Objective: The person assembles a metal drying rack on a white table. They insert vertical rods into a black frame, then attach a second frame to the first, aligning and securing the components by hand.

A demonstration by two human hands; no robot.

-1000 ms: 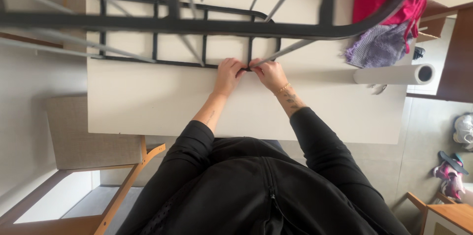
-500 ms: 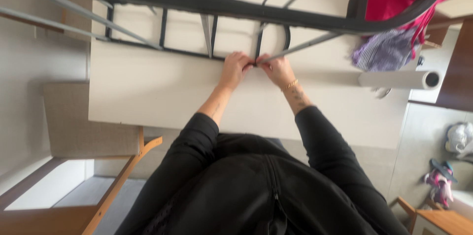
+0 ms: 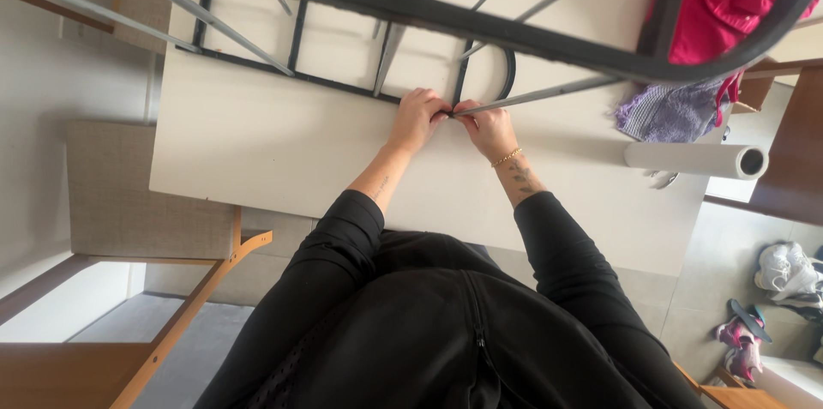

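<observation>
A black metal frame [image 3: 343, 83] with several upright bars lies flat on a white table [image 3: 283, 152]. My left hand [image 3: 416, 117] and my right hand [image 3: 490, 129] meet fingertip to fingertip at the frame's near rail. The left hand's fingers are closed on the rail. My right hand pinches the near end of a thin grey metal rod [image 3: 549, 94] that slants up to the right. A thick black bar [image 3: 480, 19], close to the camera and blurred, crosses the top of the view. Both sleeves are black.
A white paper roll [image 3: 694, 160] lies on the table's right end, with a purple striped cloth [image 3: 660, 113] and a pink garment [image 3: 720, 6] behind it. A beige-seated wooden chair [image 3: 129, 195] stands at the left. Shoes [image 3: 784, 267] lie on the floor at the right.
My hands stay pinched at the same spot on the frame. The view has shifted slightly, so the table and frame sit a little lower and to the right.
</observation>
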